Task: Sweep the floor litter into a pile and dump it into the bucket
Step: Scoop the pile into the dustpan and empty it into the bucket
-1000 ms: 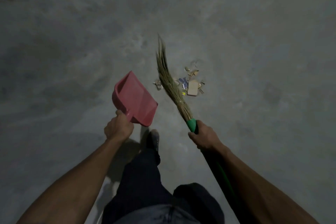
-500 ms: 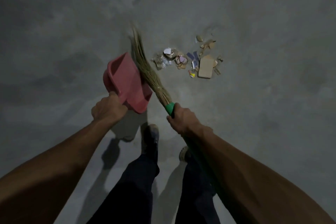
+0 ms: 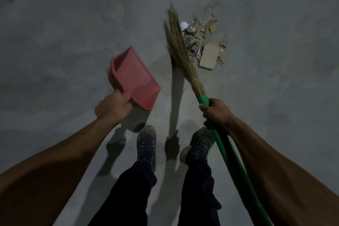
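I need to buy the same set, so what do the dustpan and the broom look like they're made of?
The dustpan looks like moulded pink plastic, matte: one seamless piece with rounded walls. The broom head looks like dried grass or straw: thin tan strands fanning from a bound neck. Its green handle is smooth with a slight sheen, probably plastic or plastic-coated; the core cannot be told.

Grey concrete floor (image 3: 73, 42) carries a litter pile (image 3: 203, 42).

Dustpan (image 3: 133, 78) left of broom (image 3: 180, 51) — litter (image 3: 205, 42) just right of bristles, ahead of shoes (image 3: 146, 145).
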The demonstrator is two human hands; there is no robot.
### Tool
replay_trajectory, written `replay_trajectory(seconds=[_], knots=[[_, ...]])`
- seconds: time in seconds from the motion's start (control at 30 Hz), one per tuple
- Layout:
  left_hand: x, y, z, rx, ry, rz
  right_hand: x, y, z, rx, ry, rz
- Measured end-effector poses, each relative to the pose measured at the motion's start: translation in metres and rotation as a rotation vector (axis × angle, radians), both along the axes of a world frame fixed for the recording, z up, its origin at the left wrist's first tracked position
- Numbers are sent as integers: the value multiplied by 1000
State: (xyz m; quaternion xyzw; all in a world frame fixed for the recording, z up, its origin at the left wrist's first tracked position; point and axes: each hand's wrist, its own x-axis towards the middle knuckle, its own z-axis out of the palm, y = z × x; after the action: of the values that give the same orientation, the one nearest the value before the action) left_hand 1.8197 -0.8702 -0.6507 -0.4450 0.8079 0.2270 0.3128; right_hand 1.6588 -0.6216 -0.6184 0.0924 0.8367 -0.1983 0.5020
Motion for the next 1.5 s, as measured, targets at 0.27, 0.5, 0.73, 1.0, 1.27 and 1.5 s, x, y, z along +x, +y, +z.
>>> replay_trajectory(seconds=[0.27, 0.5, 0.73, 1.0, 1.27, 1.5], knots=[[-62, 2, 18, 81, 50, 8, -40, 22, 59, -68, 187, 79], [-116, 15, -9, 136, 47, -15, -117, 46, 13, 18, 349, 118], [-139, 41, -45, 230, 84, 105, -138, 117, -59, 225, 296, 142], [-136, 56, -74, 252, 95, 218, -108, 98, -100, 87, 241, 291], [-140, 63, -78, 295, 90, 290, -146, 99, -73, -15, 410, 208], [-133, 66, -89, 265, 39, 185, -232, 43, -95, 37, 391, 308]])
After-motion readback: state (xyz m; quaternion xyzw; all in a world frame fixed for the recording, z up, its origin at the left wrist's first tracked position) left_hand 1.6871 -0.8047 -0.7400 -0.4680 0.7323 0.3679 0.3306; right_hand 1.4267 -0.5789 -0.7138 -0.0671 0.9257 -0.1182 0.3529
